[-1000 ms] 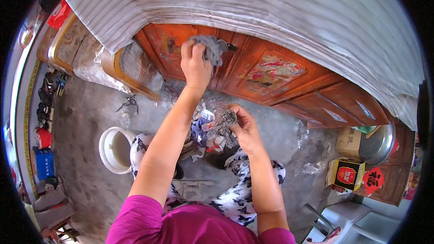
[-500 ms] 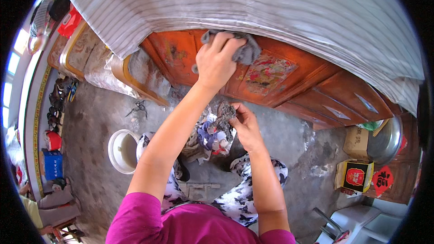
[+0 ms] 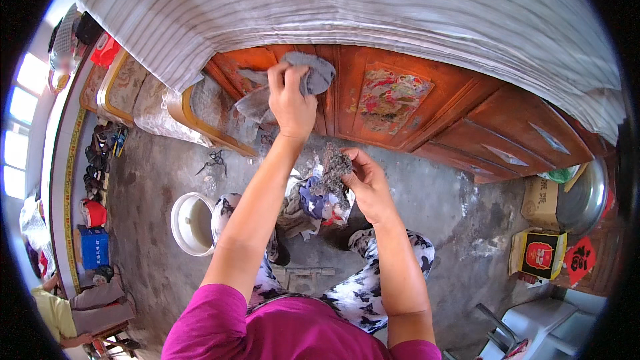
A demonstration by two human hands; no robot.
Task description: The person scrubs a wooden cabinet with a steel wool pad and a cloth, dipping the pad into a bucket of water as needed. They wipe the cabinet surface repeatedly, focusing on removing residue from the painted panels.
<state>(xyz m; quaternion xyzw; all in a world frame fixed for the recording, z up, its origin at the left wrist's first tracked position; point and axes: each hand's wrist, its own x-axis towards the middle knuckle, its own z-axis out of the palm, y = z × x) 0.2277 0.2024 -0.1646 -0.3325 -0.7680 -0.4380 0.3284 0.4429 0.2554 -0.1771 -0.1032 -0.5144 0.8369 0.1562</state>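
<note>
My left hand [image 3: 291, 103] is raised against the front of an orange-red wooden cabinet [image 3: 427, 117] and is closed on a grey rag [image 3: 312, 75] pressed to the wood. A flap of the rag hangs down to the left. Lower, my right hand [image 3: 363, 183] grips a crumpled bundle of dusty, scrappy stuff, grey with blue and red bits [image 3: 325, 190], held over my knees. A painted panel [image 3: 389, 97] on the cabinet door lies just right of the rag.
A striped cloth [image 3: 347, 7] covers the cabinet top. A white bucket [image 3: 190, 223] stands on the concrete floor at my left; a small stool [image 3: 305, 272] is under me. Cardboard boxes [image 3: 541, 253] and a metal basin [image 3: 587, 193] are at the right. Another person [image 3: 60, 313] sits lower left.
My left hand with the rag has slid up and to the right across the cabinet front. My right hand stays low with the bundle.
</note>
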